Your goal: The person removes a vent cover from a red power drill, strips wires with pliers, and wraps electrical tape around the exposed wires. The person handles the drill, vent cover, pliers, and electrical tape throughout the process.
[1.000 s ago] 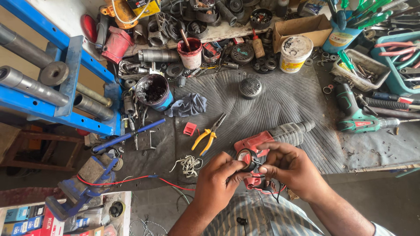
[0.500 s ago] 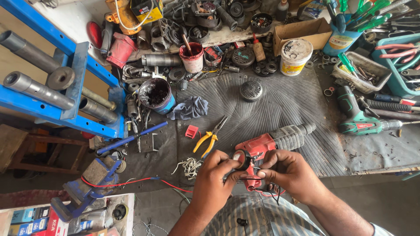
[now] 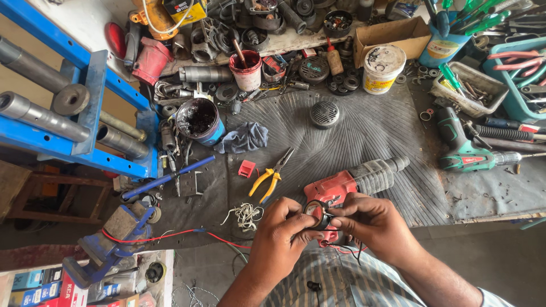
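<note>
We pinch a small black roll of insulating tape [image 3: 316, 213] between left hand [image 3: 282, 236] and right hand [image 3: 372, 224], fingers closed round it, just before the red rotary-hammer drill body [image 3: 335, 190]; keep tape taut, wraps overlapping

The fingers [image 3: 293, 219] cover most of the tape roll [image 3: 316, 212], so only a dark arc shows. The red drill's [image 3: 341, 185] handle is hidden behind both hands. The wires [image 3: 350, 253] beneath the right hand [image 3: 375, 224] are too thin to trace. The blue frame [image 3: 85, 108] is cut off at the left edge, the green bin [image 3: 520, 96] at the right.
</note>
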The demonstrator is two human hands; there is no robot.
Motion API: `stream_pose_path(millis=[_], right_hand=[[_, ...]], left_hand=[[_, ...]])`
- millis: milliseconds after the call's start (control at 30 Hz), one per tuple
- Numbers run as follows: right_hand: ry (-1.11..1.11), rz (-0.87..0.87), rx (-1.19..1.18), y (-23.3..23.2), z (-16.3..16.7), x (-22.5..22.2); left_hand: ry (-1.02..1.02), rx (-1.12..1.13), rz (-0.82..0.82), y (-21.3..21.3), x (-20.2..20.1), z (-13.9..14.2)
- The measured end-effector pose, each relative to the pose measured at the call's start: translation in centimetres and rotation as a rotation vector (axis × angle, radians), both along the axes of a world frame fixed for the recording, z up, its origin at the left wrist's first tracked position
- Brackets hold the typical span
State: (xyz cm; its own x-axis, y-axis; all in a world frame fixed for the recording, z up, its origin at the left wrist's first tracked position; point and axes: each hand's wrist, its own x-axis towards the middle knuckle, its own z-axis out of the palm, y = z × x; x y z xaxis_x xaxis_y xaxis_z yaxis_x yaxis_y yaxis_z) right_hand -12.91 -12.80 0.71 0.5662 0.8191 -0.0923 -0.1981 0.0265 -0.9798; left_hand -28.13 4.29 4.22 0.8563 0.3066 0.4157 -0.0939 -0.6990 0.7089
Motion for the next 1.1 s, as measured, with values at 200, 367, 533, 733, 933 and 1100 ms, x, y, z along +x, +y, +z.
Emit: stream_pose_path(millis=[200,367,533,733,933,1100], right_hand=[[-0.282,-0.088,-0.071,0.5,0.4,-0.6],[-0.220,0.001,-0.176,0.9,0.7,-0.8],[-0.538,0.183,0.004,-0.4,1.9,-0.6],[-0.549,0.044,-0.006,-0.7,2.7,-0.2],[-0.676,-0.094,-0.099,-0.6,3.5,0.0],[-0.732,-0.043,-0.192,-0.1,3.3,0.5]], left_hand=[[0.064,-0.054,-0.101,0.5,-1.3,1.0],[0.027,-0.461,-0.376,1.1,-1.7,1.6],[-0.072,-0.512,-0.307,1.1,-0.6,1.3],[0.046,0.103,-0.116,0.3,-0.3,0.7],[0.082,0.147,-0.093,-0.2,-0.6,-0.4],[0.060,-0.156,-0.195,-0.5,-1.2,-0.8]])
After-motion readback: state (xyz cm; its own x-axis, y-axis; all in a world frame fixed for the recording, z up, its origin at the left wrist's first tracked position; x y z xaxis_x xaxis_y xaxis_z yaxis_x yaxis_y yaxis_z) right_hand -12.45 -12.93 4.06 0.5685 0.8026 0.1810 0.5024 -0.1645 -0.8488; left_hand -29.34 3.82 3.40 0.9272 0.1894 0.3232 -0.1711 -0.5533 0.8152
